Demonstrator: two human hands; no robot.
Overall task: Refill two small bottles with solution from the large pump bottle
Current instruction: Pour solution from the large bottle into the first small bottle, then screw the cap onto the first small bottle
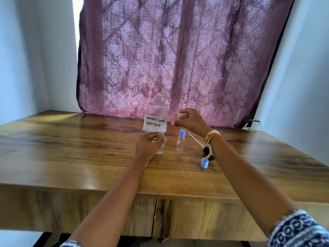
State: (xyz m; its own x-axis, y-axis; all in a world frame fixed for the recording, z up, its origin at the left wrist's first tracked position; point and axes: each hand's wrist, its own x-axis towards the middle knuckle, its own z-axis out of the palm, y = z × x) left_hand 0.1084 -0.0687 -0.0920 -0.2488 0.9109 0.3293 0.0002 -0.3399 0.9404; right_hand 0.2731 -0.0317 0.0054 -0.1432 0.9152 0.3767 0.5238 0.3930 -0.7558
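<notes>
The large clear bottle labelled "contact lens solution" stands uncapped at the middle of the wooden table. In front of it my left hand grips a small clear bottle whose neck is uncapped. My right hand hovers to the right of the large bottle, fingers loosely curled and blurred; whether it holds anything I cannot tell. A second small bottle with a blue cap stands upright between my hands. A loose blue cap lies on the table near my right wrist.
The pump head with its long pale tube lies on the table behind my right wrist, partly hidden. A purple patterned curtain hangs behind the table. White walls close in on both sides.
</notes>
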